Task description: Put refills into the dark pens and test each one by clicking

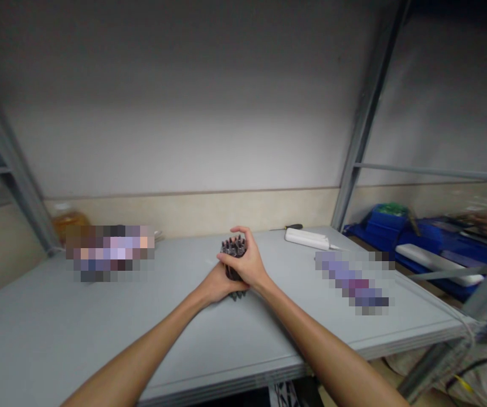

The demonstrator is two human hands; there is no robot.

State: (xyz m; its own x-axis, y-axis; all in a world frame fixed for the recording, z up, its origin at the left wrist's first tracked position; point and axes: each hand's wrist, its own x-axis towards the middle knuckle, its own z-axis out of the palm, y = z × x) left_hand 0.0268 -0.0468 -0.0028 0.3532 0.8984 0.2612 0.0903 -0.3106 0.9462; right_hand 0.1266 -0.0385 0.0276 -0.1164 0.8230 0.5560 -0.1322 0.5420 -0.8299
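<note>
As both hands curl round a dark pronged bundle, tabletop separates them from either side edge.

Mid-frame, the left hand and right hand grip a dark, spiky object; right of centre, a white bar lies on the table.

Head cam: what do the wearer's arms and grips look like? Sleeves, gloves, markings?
Left forearm and right forearm: bare as far as the frame shows, no sleeves, watch, cables or clear markings. Left grip and right grip: ungloved human hands, no rings visible; some fingers hidden.
</note>
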